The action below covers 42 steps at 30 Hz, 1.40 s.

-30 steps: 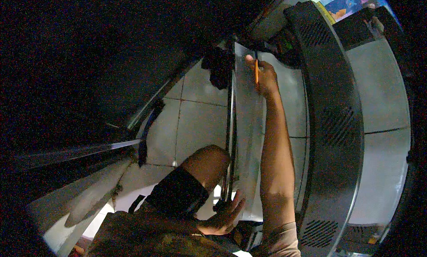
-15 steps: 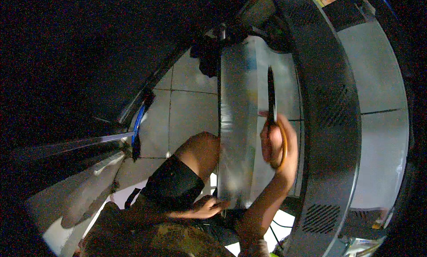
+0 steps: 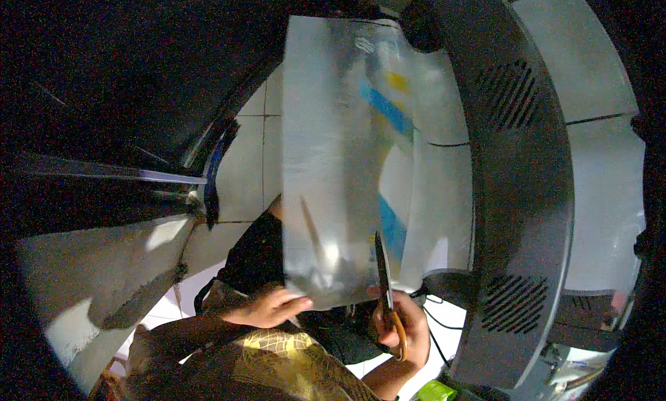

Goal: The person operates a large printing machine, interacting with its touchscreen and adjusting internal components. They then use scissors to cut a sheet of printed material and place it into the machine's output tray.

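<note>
A long translucent plastic sheet (image 3: 326, 144), printed with blue and yellow patches along its right side, stretches away in front of me. My left hand (image 3: 267, 307) is at its near left corner, the fingertips closed on the edge; the exact pinch is partly hidden. In my right hand (image 3: 409, 328) is a pair of scissors (image 3: 383, 276) with orange handles and dark blades. The fingers wrap the handles, and the blades point away from me over the sheet's near right part, looking closed together. Whether the blades touch the plastic I cannot tell.
At the right stands a dark grey curved panel with slotted vents (image 3: 517, 214). Pale floor tiles (image 3: 246, 158) show on the left beside a dark surface. A black cable (image 3: 444, 325) and a bright green object (image 3: 437, 390) lie at lower right.
My right hand with the scissors has come down toward me from high over the sheet's right side. The sheet now shows wider and flatter, and my left hand has shifted left.
</note>
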Motion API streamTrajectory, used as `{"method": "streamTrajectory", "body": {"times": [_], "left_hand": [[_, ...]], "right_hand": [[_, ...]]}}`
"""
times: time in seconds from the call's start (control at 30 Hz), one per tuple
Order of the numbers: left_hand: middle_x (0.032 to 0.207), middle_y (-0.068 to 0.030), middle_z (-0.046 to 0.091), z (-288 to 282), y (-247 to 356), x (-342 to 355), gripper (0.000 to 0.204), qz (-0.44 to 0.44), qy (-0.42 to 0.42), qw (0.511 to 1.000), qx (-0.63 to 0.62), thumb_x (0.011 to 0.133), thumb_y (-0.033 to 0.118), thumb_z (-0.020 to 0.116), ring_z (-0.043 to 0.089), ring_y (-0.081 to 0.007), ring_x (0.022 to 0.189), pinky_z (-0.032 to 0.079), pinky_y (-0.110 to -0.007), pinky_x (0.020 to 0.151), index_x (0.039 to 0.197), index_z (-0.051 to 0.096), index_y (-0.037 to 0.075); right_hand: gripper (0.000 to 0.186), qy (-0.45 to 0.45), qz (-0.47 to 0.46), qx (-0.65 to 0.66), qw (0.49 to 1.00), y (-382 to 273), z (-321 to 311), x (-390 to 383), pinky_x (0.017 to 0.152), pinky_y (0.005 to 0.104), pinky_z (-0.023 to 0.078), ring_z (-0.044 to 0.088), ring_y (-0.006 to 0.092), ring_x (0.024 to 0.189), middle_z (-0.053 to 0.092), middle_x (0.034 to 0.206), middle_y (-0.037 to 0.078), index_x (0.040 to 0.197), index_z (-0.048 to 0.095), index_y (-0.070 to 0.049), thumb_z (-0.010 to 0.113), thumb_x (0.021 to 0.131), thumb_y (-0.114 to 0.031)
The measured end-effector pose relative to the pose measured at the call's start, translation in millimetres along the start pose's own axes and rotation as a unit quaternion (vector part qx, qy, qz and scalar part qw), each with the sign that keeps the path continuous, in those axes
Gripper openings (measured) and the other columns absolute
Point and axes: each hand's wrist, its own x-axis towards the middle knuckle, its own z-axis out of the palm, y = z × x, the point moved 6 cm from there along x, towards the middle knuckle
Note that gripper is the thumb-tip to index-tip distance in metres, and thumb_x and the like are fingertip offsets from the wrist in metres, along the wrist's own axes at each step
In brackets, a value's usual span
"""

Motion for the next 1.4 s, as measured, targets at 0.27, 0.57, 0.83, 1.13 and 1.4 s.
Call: {"method": "streamTrajectory", "body": {"times": [0.27,0.57,0.83,1.13,1.4], "left_hand": [[0.066,0.0051,0.041,-49.4,18.0,-38.0,0.049,-0.229,-0.101,0.968,-0.028,0.111,0.043,0.045,0.038,-0.0088,0.062,0.033,-0.03,0.058,0.073,0.048,0.011],[0.06,0.0045,0.043,-81.6,2.4,-63.0,0.054,-0.271,-0.123,0.955,-0.014,0.111,0.043,0.043,0.039,-0.0081,0.056,0.034,-0.029,0.053,0.067,0.047,0.012],[0.06,0.004,0.041,-64.8,-2.1,-36.4,0.053,-0.271,-0.142,0.952,0.033,0.111,0.046,0.044,0.039,-0.0078,0.057,0.034,-0.029,0.054,0.072,0.048,0.01],[0.062,0.0054,0.039,-67.1,-9.5,-40.2,0.052,-0.237,-0.126,0.963,0.026,0.111,0.045,0.045,0.038,-0.0074,0.06,0.034,-0.029,0.057,0.073,0.046,0.01],[0.069,0.0052,0.04,-52.6,-15.3,-52.0,0.046,-0.248,-0.073,0.962,-0.087,0.111,0.041,0.046,0.038,-0.0075,0.064,0.035,-0.028,0.06,0.077,0.047,0.012]], "right_hand": [[0.084,-0.071,0.086,-0.051,0.993,37.2,16.7,-78.8,0.062,0.0268,0.04,0.051,0.0098,0.07,0.058,0.08,0.0,0.135,0.059,-0.002,0.089,0.075,-0.053],[0.069,-0.1,0.072,-0.187,0.975,62.3,75.2,-92.2,0.063,0.0376,0.053,0.068,0.0286,0.064,0.069,0.078,0.011,0.12,0.064,-0.004,0.085,0.079,-0.055],[0.079,0.016,0.013,-0.186,0.982,78.7,84.1,-53.0,0.074,0.0487,0.056,0.07,0.0441,0.085,0.07,0.095,0.022,0.129,0.059,-0.001,0.081,0.081,-0.059],[0.077,0.044,0.046,-0.155,0.986,118.6,92.8,-56.8,0.089,0.0462,0.054,0.069,0.042,0.1,0.07,0.116,0.023,0.136,0.058,-0.001,0.082,0.083,-0.052],[0.071,0.071,0.033,-0.147,0.986,111.1,94.3,-46.7,0.08,0.0399,0.051,0.065,0.0291,0.088,0.067,0.1,0.016,0.125,0.06,-0.001,0.078,0.084,-0.056]]}}
